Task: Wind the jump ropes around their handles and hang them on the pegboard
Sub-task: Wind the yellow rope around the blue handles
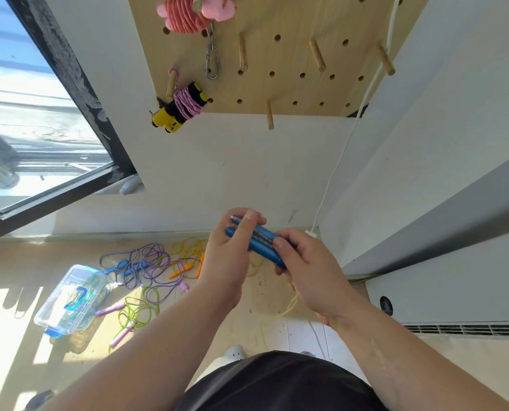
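1. Centrally, before the body, holds a pair of blue handles (262,243) side by side with both hands, below the pegboard (291,54) and well apart from it.
2. Grips the far end of the handles with the left hand (228,256), fingers curled round them and thumb on top.
3. Clamps the near end with the right hand (303,274), thumb pressed on the upper side.
4. Cannot tell how many turns of rope lie on the handles; sees only thin strands along them between the two hands, and a yellow rope (287,308) hanging from under the right hand toward the floor.
5. Finds on the pegboard a pink wound rope (188,17) at the top, a metal carabiner (211,59) just below it, and yellow-and-black handles wrapped in purple rope (182,109) on a lower left peg.
6. Sees on the floor, to the left, a tangle of loose ropes (146,262) in purple, blue, yellow, orange and green, beside a clear plastic box (72,298).
7. Notes a window (24,114) at the left and a white cable (345,143) running down the wall at the right.
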The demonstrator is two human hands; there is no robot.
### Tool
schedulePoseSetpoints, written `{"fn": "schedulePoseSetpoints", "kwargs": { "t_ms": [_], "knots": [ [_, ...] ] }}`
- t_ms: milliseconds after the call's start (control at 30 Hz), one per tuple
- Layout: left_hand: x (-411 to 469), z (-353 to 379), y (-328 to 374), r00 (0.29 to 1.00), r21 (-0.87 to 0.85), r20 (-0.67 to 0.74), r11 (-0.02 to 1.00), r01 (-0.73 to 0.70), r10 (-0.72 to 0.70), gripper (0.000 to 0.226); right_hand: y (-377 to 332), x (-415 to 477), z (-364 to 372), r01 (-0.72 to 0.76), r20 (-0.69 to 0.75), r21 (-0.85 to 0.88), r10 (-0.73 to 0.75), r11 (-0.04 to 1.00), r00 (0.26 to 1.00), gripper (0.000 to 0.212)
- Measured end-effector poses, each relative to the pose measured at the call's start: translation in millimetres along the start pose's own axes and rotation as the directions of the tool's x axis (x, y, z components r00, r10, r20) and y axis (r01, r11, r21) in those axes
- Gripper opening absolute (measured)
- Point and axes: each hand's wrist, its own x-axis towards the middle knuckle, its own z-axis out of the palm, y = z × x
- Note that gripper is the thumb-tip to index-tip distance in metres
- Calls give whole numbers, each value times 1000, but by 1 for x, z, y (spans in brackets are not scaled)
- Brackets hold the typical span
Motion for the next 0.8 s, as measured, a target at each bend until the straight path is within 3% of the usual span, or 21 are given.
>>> {"fn": "schedulePoseSetpoints", "kwargs": {
  "t_ms": [67, 100, 133, 167, 200, 267, 333, 400, 533, 600, 667, 800],
  "knots": [
    [5, -11, -7, 972, 332, -11, 918, -218, 234, 1, 4, 1, -3, 26, -8, -103, -27, 994, 1000, 18],
    [8, -18, -9, 913, 528, 69, 762, -375, 402, 4, 5, 1, -5, 38, 0, -157, -38, 987, 999, 18],
    [14, -24, -10, 817, 670, 235, 522, -529, 526, 9, 6, 0, -6, 48, 17, -194, -46, 980, 999, 18],
    [18, -30, -9, 716, 711, 435, 280, -645, 545, 16, 6, 0, -8, 56, 39, -212, -49, 976, 998, 18],
    [20, -33, -5, 650, 690, 598, 112, -715, 469, 23, 6, 0, -9, 60, 66, -223, -46, 973, 997, 17],
    [18, -36, 7, 633, 645, 742, 21, -764, 219, 35, 7, 0, -13, 57, 115, -249, -28, 967, 993, 16],
    [17, -38, 16, 642, 638, 765, 66, -767, 62, 49, 7, 1, -17, 49, 143, -244, -14, 969, 990, 13],
    [16, -37, 18, 670, 659, 741, 148, -737, 34, 47, 7, 0, -20, 52, 161, -212, -18, 976, 987, 8],
    [15, -34, 11, 758, 623, 643, 501, -601, 110, 38, 4, -3, -25, 107, 143, -164, -84, 981, 986, 8],
    [13, -33, 7, 788, 577, 606, 622, -529, 107, 41, 4, -2, -28, 140, 136, -156, -119, 978, 983, 7],
    [12, -31, 5, 800, 549, 594, 683, -482, 87, 40, 4, -2, -30, 160, 147, -155, -138, 975, 979, 9],
    [12, -26, 5, 816, 569, 571, 672, -473, 91, 35, 7, 1, -32, 168, 134, -202, -143, 965, 981, 5]
  ]
}}
